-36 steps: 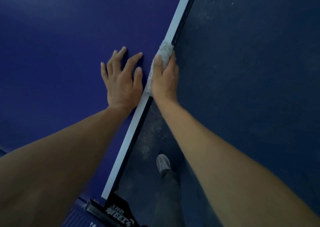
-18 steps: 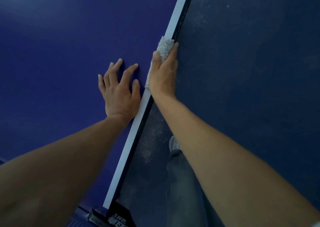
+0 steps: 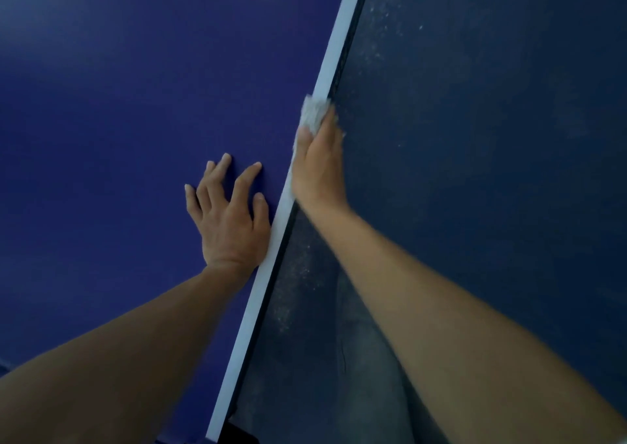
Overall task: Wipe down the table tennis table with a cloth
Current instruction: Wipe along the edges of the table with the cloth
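Wraps the right grip (image 3: 319,168) round the cloth (image 3: 314,112), pinching it over the white edge strip (image 3: 340,46) of the table (image 3: 118,104), thumb on top, fingers down the side, apparently to wipe top and rim together. Rests the left grip (image 3: 230,219) flat on the table just beside the strip, released, empty, likely bracing the lean.

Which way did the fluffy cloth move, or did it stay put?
Yes: the cloth slid farther along the white edge, away from the left hand.

Left hand (image 3: 230,219) splayed, right hand (image 3: 317,168) curled
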